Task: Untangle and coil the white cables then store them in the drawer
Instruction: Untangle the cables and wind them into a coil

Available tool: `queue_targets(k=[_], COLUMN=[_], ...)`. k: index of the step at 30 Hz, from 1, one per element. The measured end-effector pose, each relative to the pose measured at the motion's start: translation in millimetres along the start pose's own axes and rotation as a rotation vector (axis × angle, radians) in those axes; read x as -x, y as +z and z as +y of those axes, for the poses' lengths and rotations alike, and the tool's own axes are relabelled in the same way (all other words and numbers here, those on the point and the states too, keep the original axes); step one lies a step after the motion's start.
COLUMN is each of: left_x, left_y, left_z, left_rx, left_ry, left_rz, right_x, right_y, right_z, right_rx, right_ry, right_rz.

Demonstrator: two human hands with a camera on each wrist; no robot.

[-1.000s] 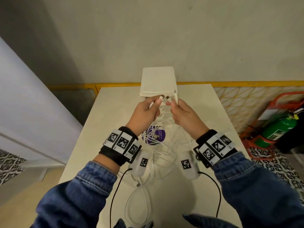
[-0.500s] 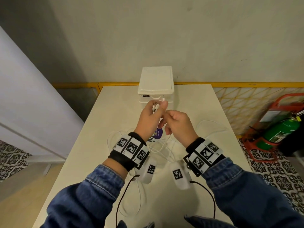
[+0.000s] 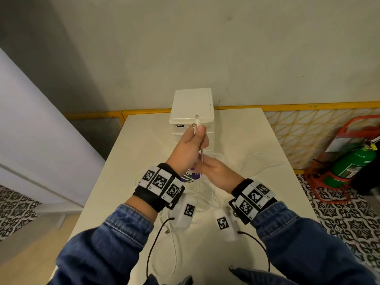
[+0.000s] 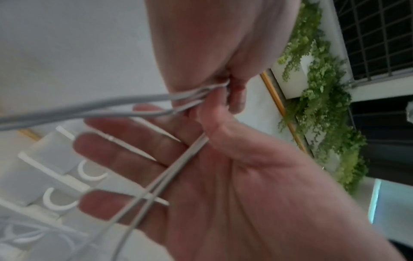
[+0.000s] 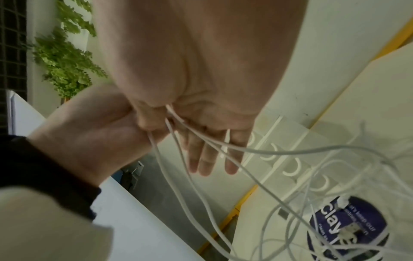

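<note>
My left hand (image 3: 197, 134) is raised in front of the white drawer unit (image 3: 192, 103), and its thumb pinches the ends of the white cables (image 3: 197, 121), whose plugs stick up above it. Just below, my right hand (image 3: 205, 168) pinches the same strands. In the left wrist view my thumb presses the cables (image 4: 183, 159) against the left hand's palm (image 4: 223, 185) while the fingers lie fairly straight. In the right wrist view the cables (image 5: 290, 151) leave my right hand (image 5: 178, 98) and hang in tangled loops down to the table.
Loose cable loops (image 3: 265, 161) spread over the cream table (image 3: 246, 136), partly across a purple round sticker (image 3: 190, 176). The drawer unit's drawers look closed. A green fire extinguisher (image 3: 353, 167) stands on the floor at the right. The table's left edge drops to the floor.
The two hands came together; the left hand took both cable ends and rose toward the drawer unit, while the right hand dropped below it along the strands.
</note>
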State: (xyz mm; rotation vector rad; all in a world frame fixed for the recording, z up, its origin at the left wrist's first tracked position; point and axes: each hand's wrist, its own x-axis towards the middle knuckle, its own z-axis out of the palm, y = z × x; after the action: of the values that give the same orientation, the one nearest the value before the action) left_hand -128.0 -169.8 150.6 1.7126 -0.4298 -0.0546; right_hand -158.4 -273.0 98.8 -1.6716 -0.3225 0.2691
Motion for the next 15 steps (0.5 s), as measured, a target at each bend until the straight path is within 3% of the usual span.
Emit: queue_targets(k=[3, 6, 8, 12, 15], left_x=[-4, -8, -12, -20, -20], left_y=[-7, -27, -48, -96, -111], left_z=[1, -1, -1, -9, -37], left_rx=[0.073, 0.175, 0.266, 0.349, 0.144], left_ry=[0.061, 0.060, 0.078, 0.069, -0.107], left_rz=[-0.168, -0.205, -0.086, 0.282, 0.445], right_x=[-3, -4, -5, -10, -16], right_y=[4, 5, 6, -4, -9], right_z=[-8, -9, -2, 13, 9], right_rx=[-0.056, -0.044, -0.017, 0.158, 0.193], right_ry=[0.023, 0.011, 0.012, -0.007, -0.005], right_rz=[-0.095, -0.162, -0.098, 0.048, 0.158])
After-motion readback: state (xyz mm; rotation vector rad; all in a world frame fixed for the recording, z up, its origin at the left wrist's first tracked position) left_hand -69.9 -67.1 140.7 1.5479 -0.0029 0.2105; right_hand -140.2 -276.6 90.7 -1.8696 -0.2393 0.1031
